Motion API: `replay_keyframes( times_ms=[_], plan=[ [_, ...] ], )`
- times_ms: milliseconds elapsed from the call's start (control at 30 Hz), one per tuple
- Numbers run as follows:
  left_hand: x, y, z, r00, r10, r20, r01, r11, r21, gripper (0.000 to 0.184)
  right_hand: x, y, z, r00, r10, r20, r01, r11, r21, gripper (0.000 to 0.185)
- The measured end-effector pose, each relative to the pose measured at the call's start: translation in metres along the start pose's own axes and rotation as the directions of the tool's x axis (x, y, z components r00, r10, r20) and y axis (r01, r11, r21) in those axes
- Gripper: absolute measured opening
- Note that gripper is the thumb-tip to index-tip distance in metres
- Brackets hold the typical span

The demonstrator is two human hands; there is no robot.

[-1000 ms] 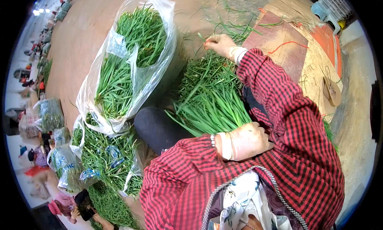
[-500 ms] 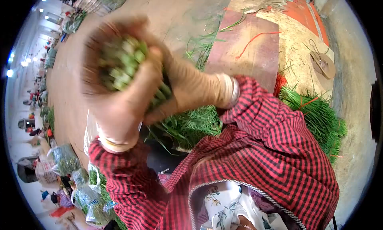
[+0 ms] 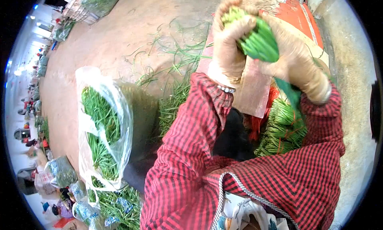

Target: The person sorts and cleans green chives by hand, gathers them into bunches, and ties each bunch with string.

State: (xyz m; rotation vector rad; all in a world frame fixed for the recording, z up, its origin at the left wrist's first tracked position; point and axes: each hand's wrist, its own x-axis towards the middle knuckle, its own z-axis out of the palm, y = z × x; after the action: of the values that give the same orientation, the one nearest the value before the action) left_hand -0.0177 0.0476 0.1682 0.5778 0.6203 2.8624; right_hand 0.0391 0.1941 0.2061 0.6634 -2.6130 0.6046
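A bunch of green chives (image 3: 261, 42), its pale stem ends toward the upper left, is up in front of me between my two gloved hands. My left hand (image 3: 233, 40) is closed round the pale end, the thumb lying across the stems. From the other side my right hand (image 3: 299, 62) grips the same bunch, its fingers partly hidden and a little blurred. Long green leaves (image 3: 291, 92) hang below my right hand. Under my right forearm lie tied chive bundles (image 3: 283, 126), beside a cluster of red ties (image 3: 259, 118).
A reddish board (image 3: 255, 86) lies beneath my hands. Loose leaves (image 3: 175, 58) are scattered on the floor to its left. A clear plastic bag (image 3: 105, 130) of greens stands left of me, with more greens (image 3: 119, 206) below. An orange sheet (image 3: 297, 22) lies at the upper right.
Both hands have moved right and upward with the bunch, from over the floor to over the board. The view has turned, bringing the plastic bag on the left into sight.
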Motion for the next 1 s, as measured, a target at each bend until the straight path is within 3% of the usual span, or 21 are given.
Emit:
replay_keyframes(
  times_ms=[67,167,200,267,300,333,367,400,467,500,533,567,600,667,733,767,800,867,933,1000],
  plan=[
    [0.009,-0.030,-0.043,0.992,-0.099,-0.078,0.100,0.995,0.013,0.050,-0.010,0.034,0.036,0.986,0.136,0.100,-0.150,0.978,0.148,0.084],
    [0.030,-0.044,-0.093,0.974,-0.175,-0.143,0.193,0.973,0.123,0.062,0.000,0.070,0.098,0.969,0.240,0.064,-0.241,0.970,0.024,0.070],
    [0.037,-0.042,-0.109,0.966,-0.189,-0.175,0.221,0.957,0.186,0.076,0.007,0.080,0.117,0.966,0.248,0.070,-0.250,0.968,0.026,0.070],
    [0.039,-0.041,-0.135,0.900,-0.180,-0.397,0.280,0.936,0.211,0.086,0.020,0.099,0.152,0.911,0.378,0.165,-0.395,0.914,0.087,0.070],
    [0.037,-0.039,-0.156,0.870,-0.120,-0.478,0.304,0.894,0.330,0.088,0.024,0.112,0.173,0.907,0.384,0.173,-0.403,0.911,0.091,0.070],
    [0.033,-0.039,-0.177,0.838,-0.049,-0.544,0.335,0.833,0.441,0.091,0.028,0.126,0.194,0.853,0.447,0.269,-0.458,0.889,-0.025,0.069],
    [0.021,-0.037,-0.186,0.775,0.081,-0.627,0.440,0.643,0.627,0.086,0.032,0.135,0.206,0.785,0.510,0.351,-0.492,0.858,-0.147,0.068],
    [0.002,-0.040,-0.192,0.772,0.134,-0.621,0.475,0.529,0.704,0.067,0.037,0.136,0.208,0.782,0.513,0.355,-0.496,0.856,-0.145,0.068],
    [-0.041,-0.052,-0.190,0.870,0.041,-0.491,0.443,0.372,0.816,0.045,0.045,0.132,0.206,0.743,0.503,0.441,-0.497,0.856,-0.140,0.066],
    [-0.055,-0.055,-0.193,0.949,0.027,-0.315,0.313,0.043,0.949,0.038,0.044,0.133,0.211,0.735,0.519,0.438,-0.495,0.851,-0.177,0.065],
    [-0.066,-0.060,-0.196,0.989,-0.048,-0.140,0.121,-0.281,0.952,0.031,0.043,0.136,0.213,0.735,0.514,0.442,-0.491,0.853,-0.177,0.065],
    [-0.071,-0.066,-0.194,0.995,-0.085,-0.058,0.027,-0.336,0.941,0.026,0.043,0.135,0.212,0.754,0.485,0.442,-0.474,0.869,-0.145,0.066],
    [-0.073,-0.068,-0.190,0.986,-0.132,-0.097,0.038,-0.397,0.917,0.017,0.041,0.134,0.211,0.771,0.458,0.442,-0.458,0.881,-0.113,0.066],
    [-0.082,-0.074,-0.193,0.979,-0.107,-0.175,0.135,-0.309,0.941,0.015,0.039,0.125,0.208,0.733,0.484,0.478,-0.484,0.865,-0.133,0.067],
    [-0.088,-0.063,-0.177,0.938,-0.225,-0.266,0.118,-0.512,0.851,0.016,0.037,0.100,0.196,0.663,0.447,0.601,-0.474,0.872,-0.125,0.071],
    [-0.096,-0.058,-0.183,0.916,-0.279,-0.289,0.168,-0.387,0.906,0.019,0.037,0.081,0.191,0.684,0.460,0.566,-0.434,0.880,-0.192,0.076],
    [-0.098,-0.053,-0.182,0.916,-0.272,-0.293,0.173,-0.393,0.903,0.019,0.025,0.076,0.210,0.783,0.435,0.444,-0.346,0.898,-0.270,0.089],
    [-0.104,-0.045,-0.180,0.881,-0.328,-0.341,0.161,-0.469,0.868,0.023,0.008,0.058,0.232,0.836,0.390,0.387,-0.210,0.878,-0.430,0.101],
    [-0.102,-0.044,-0.180,0.864,-0.322,-0.386,0.192,-0.497,0.846,0.026,0.012,0.052,0.230,0.794,0.428,0.432,-0.228,0.868,-0.440,0.106],
    [-0.102,-0.044,-0.180,0.880,-0.339,-0.332,0.142,-0.479,0.866,0.027,0.008,0.062,0.231,0.862,0.370,0.347,-0.238,0.899,-0.367,0.106]
  ],
)
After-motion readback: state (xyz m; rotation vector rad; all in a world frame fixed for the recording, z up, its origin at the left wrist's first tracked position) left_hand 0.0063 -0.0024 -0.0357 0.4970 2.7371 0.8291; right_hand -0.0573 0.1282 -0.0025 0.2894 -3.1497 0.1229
